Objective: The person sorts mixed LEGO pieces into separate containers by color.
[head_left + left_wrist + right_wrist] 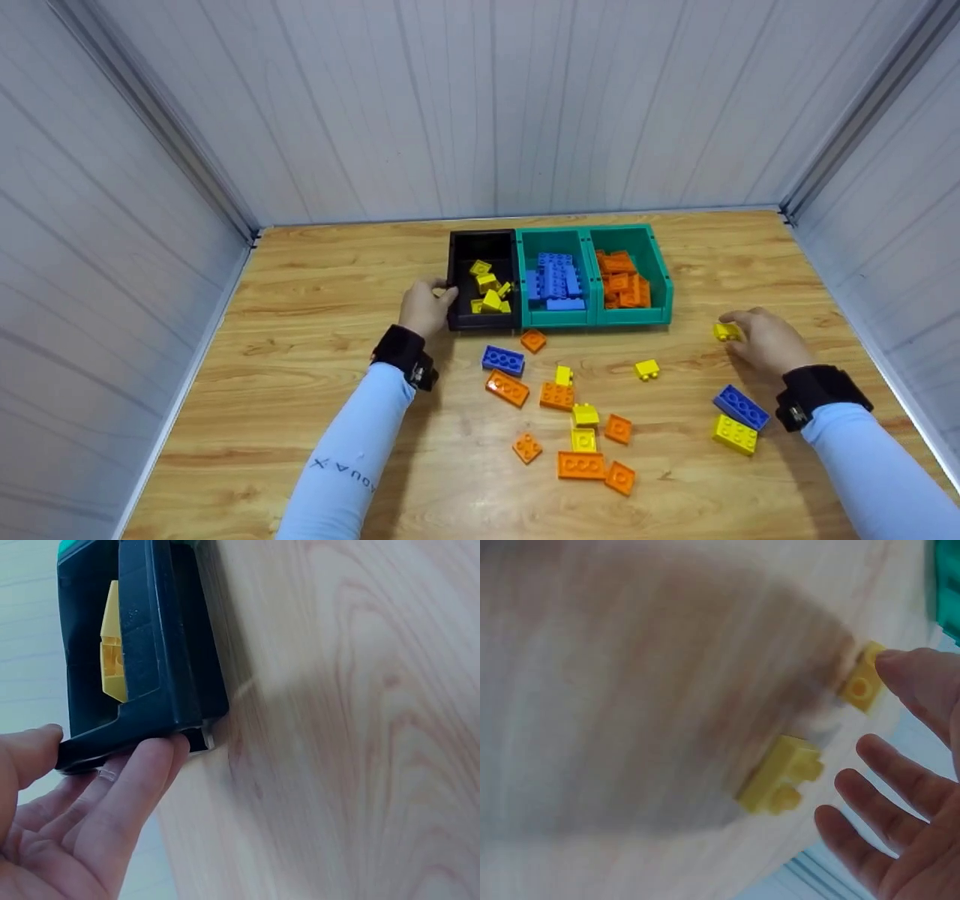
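1. Yellow brick (725, 331) sits on the tabletop (315, 315), nine o'clock from the right hand (768, 341)!
2. That grip's wide, fingers (877, 810) spread.
3. Left hand (426, 307) pinches the black bin (481, 322) around its eight o'clock edge.
4. Green bins (559, 319) abut it at three.

Black bin (480, 322), open-topped, stands upright, left side gripped by my left hand (426, 309), right wall against green bin (555, 318). Inside, small yellow bricks (487, 283) lie loose at mixed angles, mostly toward near end. Single yellow brick (771, 776) lies on table (315, 337), right of bins, close by my right hand (771, 343): small, smooth-faced, two round studs showing, pointing sideways; contact unclear.
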`<control>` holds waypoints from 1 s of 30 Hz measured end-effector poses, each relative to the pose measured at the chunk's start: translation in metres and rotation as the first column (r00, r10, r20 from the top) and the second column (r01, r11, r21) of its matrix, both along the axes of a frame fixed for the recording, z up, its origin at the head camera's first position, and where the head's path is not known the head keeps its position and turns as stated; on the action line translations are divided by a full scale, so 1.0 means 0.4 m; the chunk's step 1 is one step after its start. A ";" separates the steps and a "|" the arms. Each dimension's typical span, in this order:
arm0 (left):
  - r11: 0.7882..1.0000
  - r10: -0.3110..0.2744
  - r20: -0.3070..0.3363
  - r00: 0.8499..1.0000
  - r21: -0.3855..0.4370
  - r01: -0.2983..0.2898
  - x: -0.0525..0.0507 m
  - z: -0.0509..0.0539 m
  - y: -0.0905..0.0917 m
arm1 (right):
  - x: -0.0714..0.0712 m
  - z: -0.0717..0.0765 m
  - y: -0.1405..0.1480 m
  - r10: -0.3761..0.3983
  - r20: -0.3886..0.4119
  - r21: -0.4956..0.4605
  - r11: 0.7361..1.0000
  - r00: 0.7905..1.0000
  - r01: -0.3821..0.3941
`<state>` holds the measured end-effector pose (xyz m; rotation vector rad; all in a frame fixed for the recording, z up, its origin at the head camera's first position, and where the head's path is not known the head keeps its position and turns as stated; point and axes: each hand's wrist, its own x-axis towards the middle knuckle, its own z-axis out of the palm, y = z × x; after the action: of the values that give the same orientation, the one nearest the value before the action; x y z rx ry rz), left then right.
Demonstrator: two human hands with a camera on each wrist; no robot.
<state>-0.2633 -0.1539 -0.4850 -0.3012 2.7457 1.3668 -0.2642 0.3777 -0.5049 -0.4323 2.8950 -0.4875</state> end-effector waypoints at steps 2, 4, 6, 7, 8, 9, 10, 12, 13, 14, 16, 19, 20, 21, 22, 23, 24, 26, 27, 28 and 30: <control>1.000 -0.002 -0.005 1.000 -0.002 0.002 -0.001 -0.003 -0.001 | 0.006 -0.007 0.005 0.002 -0.004 -0.002 1.000 1.000 -0.002; 1.000 -0.008 -0.009 1.000 -0.006 0.008 -0.002 -0.005 -0.003 | 0.010 -0.010 0.010 0.016 -0.015 -0.001 1.000 1.000 -0.016; 1.000 -0.012 -0.006 1.000 -0.006 0.012 -0.003 -0.005 -0.005 | 0.012 -0.012 0.015 0.023 -0.031 -0.001 1.000 0.999 -0.023; 1.000 -0.012 -0.002 1.000 -0.004 0.011 -0.004 -0.006 -0.007 | 0.013 -0.012 0.017 0.026 -0.036 -0.002 1.000 0.999 -0.026; 1.000 -0.008 0.004 1.000 -0.001 0.009 -0.005 -0.007 -0.008 | 0.014 -0.012 0.019 0.027 -0.042 0.001 1.000 0.999 -0.027; 1.000 -0.007 0.011 1.000 0.007 0.007 -0.005 -0.008 -0.009 | 0.015 -0.013 0.021 0.022 -0.041 -0.002 1.000 0.999 -0.022; 1.000 -0.004 0.018 1.000 0.014 0.004 -0.006 -0.008 -0.010 | 0.016 -0.015 0.022 0.015 -0.040 -0.003 1.000 0.999 -0.015; 1.000 0.001 0.023 1.000 0.023 -0.001 -0.008 -0.010 -0.013 | 0.017 -0.017 0.021 0.000 -0.039 -0.003 1.000 0.999 0.000; 1.000 0.002 0.023 1.000 0.027 -0.003 -0.009 -0.011 -0.013 | 0.018 -0.018 0.020 -0.006 -0.039 -0.001 1.000 0.999 0.006; 1.000 0.003 0.021 1.000 0.031 -0.004 -0.010 -0.012 -0.014 | 0.019 -0.020 0.018 -0.014 -0.042 -0.001 1.000 0.999 0.014; 0.999 -0.002 0.013 1.000 0.038 0.002 -0.011 -0.013 -0.015 | 0.020 -0.019 0.011 -0.033 -0.043 -0.009 0.999 0.999 0.032; 0.999 -0.009 0.007 1.000 0.043 0.008 -0.013 -0.014 -0.016 | 0.019 -0.010 -0.004 -0.069 -0.041 -0.048 0.997 0.997 0.067; 0.999 -0.008 0.007 1.000 0.044 0.008 -0.014 -0.015 -0.017 | 0.018 -0.003 -0.012 -0.082 -0.040 -0.068 0.995 0.996 0.079; 0.999 -0.008 0.007 1.000 0.043 0.008 -0.013 -0.015 -0.017 | 0.016 0.005 -0.021 -0.093 -0.044 -0.088 0.992 0.995 0.089; 0.999 -0.005 0.005 1.000 0.043 0.005 -0.013 -0.015 -0.017 | 0.014 0.015 -0.032 -0.102 -0.055 -0.110 0.989 0.993 0.096; 0.999 -0.003 0.002 1.000 0.044 0.003 -0.012 -0.015 -0.017 | 0.011 0.025 -0.045 -0.103 -0.075 -0.131 0.987 0.992 0.093; 0.999 -0.002 -0.002 1.000 0.046 0.002 -0.011 -0.015 -0.018 | 0.007 0.035 -0.061 -0.101 -0.096 -0.152 0.985 0.990 0.086; 0.999 0.002 -0.011 1.000 0.054 -0.002 -0.010 -0.015 -0.019 | -0.002 0.055 -0.101 -0.081 -0.163 -0.182 0.982 0.983 0.050; 0.998 0.003 -0.014 1.000 0.061 -0.002 -0.009 -0.016 -0.020 | -0.007 0.065 -0.126 -0.060 -0.202 -0.195 0.981 0.978 0.020; 0.998 0.007 -0.017 1.000 0.070 -0.005 -0.008 -0.016 -0.020 | -0.012 0.074 -0.153 -0.040 -0.235 -0.206 0.978 0.971 -0.010; 0.995 0.013 -0.014 1.000 0.101 -0.012 -0.006 -0.017 -0.022 | -0.024 0.095 -0.216 0.004 -0.283 -0.222 0.972 0.959 -0.070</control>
<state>-0.2658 -0.1627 -0.4917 -0.3039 2.6790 1.5109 -0.2738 0.2912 -0.4671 -0.6370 3.1036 -0.8244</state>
